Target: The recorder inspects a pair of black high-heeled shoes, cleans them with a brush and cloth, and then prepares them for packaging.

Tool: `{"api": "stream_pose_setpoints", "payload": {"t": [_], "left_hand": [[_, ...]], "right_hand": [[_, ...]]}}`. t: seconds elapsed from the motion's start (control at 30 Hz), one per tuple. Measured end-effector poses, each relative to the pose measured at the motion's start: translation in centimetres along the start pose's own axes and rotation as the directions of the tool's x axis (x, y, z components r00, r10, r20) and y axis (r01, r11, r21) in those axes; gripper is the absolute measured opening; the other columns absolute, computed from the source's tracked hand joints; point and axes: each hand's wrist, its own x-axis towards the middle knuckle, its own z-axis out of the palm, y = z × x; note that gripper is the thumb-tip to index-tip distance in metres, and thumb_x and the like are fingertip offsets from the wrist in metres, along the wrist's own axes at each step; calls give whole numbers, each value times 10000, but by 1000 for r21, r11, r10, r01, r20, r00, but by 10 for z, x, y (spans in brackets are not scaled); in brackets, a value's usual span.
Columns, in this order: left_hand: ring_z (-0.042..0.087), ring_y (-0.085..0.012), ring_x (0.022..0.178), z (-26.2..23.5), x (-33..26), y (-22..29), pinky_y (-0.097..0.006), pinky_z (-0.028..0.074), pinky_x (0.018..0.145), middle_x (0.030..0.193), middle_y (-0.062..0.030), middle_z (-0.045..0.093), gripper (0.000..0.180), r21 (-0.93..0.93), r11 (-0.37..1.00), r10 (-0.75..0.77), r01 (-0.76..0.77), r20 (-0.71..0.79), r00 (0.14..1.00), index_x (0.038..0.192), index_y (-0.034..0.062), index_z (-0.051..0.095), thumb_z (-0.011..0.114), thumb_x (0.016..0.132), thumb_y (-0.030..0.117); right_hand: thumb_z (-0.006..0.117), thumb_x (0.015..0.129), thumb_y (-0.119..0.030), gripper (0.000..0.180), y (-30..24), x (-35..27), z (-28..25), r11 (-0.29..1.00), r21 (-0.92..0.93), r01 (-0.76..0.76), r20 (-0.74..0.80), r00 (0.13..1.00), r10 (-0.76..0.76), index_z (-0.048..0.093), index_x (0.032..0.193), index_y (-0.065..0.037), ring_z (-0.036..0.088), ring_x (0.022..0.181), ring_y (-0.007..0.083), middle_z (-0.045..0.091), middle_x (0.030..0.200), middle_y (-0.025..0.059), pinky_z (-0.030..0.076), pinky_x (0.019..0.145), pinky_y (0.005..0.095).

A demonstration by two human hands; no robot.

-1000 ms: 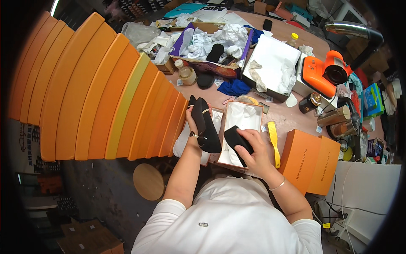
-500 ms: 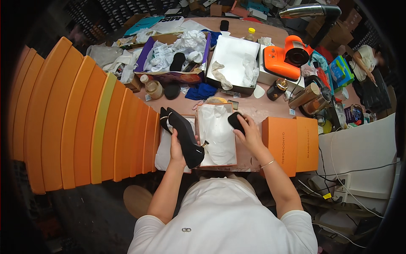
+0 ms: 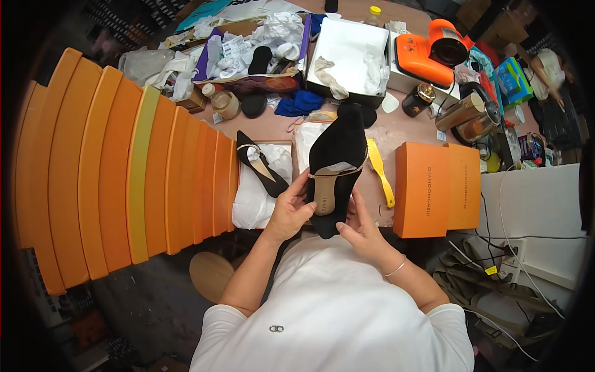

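Note:
Between my two hands a black pointed shoe [image 3: 338,146] is held up, toe away from me and its beige insole [image 3: 325,198] facing me. My left hand [image 3: 290,212] grips its left side near the heel, thumb on the insole edge. My right hand [image 3: 367,234] closes on the right side of the heel. A matching black shoe [image 3: 260,166] lies on white paper in an open box [image 3: 282,144] at the left. Behind the held shoe is another open box [image 3: 304,133] with white paper, mostly hidden. A dark rounded pad [image 3: 365,116] shows partly past the toe.
A yellow long-handled brush-like tool [image 3: 380,173] lies right of the shoe. Orange boxes [image 3: 427,192] stand at the right, and a tall row of orange boxes [image 3: 114,173] at the left. Farther back are a purple box [image 3: 304,59], a white-lined box [image 3: 347,53] and an orange machine [image 3: 424,59].
My right hand has let go of the black pad and taken hold of the shoe. The shoe has swung toe-up, moving right, its insole now facing me. The yellow tool has come into sight.

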Motion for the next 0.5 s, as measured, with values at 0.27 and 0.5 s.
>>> {"api": "stream_pose_setpoints", "payload": {"t": [0.27,0.5], "left_hand": [[343,-259,1373,-1,12,-17,-364,285,1128,1488,-196,319,743,60,996,65,-62,-48,997,1483,-44,191,620,891,87],[397,-327,1336,-2,-27,-38,-604,330,1066,1493,-123,341,666,-752,416,-487,511,291,824,1468,169,304,398,954,582]], "right_hand": [[446,858,88,787,1,4,8,996,-92,-2,-171,985,-14,45,1522,-46,332,1378,264,248,1505,208,293,1114,356],[439,870,48,564,0,26,7,865,-495,82,-136,976,-170,357,1427,14,535,1216,333,526,1311,235,417,1014,357]]}}
